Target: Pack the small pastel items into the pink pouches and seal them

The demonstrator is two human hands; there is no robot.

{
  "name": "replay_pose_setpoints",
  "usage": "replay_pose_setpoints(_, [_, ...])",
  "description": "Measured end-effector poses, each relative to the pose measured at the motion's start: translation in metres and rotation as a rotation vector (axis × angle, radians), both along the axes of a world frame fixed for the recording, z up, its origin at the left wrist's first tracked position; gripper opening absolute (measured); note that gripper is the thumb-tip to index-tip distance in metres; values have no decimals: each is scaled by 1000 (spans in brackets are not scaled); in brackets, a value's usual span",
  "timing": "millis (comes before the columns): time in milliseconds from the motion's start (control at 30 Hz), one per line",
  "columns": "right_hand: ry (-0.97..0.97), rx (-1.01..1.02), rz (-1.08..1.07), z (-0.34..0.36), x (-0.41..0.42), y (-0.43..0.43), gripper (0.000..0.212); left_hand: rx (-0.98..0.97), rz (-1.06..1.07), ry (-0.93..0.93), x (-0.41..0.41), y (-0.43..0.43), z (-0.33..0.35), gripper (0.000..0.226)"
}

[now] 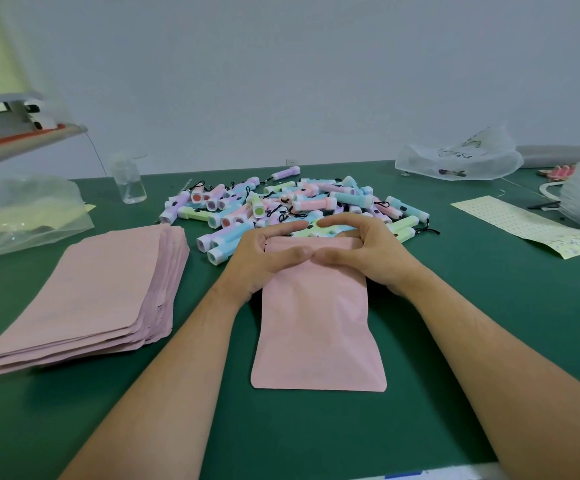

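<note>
The left hand [268, 258] and right hand [368, 254] pinch the far top edge of a pink pouch [316, 323], thumbs meeting on its front and fingers curled behind. The pouch lies on a green table [455, 323]. Just beyond is a pile of pastel items [295, 206]. A stack of pouches [91, 289] lies to the left.

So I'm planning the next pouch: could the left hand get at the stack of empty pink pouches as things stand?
Probably yes: the stack lies uncovered beside the left hand, nothing between them. But that hand pinches the pouch top and would have to let go first.
</note>
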State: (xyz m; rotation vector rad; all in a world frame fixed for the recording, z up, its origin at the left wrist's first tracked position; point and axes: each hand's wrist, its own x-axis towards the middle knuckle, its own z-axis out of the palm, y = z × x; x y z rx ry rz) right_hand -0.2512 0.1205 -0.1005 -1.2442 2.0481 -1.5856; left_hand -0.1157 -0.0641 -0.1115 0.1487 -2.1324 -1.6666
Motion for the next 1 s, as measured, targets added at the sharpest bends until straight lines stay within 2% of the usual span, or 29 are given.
replay_pose_setpoints(100, [-57,-24,-1,-1,-1,-2,58,14,-11,11,1,-1,0,45])
replay_pose_setpoints(267, [-87,-40,61,-3,-2,-6,57,-46,20,-10,0,-1,0,50])
replay_pose_setpoints(367, [-125,-67,45,-1,-6,-4,53,27,50,-47,0,-2,1,48])
replay_pose_setpoints(467, [-117,-58,-9,-1,-11,0,47,74,52,-104,1,-1,3,63])
replay_pose_setpoints(600, [-109,40,10,1,-14,8,28,4,32,-93,0,2,2,35])
replay_pose_setpoints(667, [-100,79,30,1,-12,9,25,-36,28,-67,-1,2,0,29])
replay_pose_setpoints(800, [-42,58,-42,0,-10,6,22,-52,29,-48,-3,3,-2,24])
replay_pose_setpoints(933, [-19,-5,-71,3,-8,10,22,62,86,-54,-4,0,-1,41])
replay_pose_setpoints(1000, [-20,-13,-63,5,-10,16,21,116,71,-41,-2,-2,-1,38])
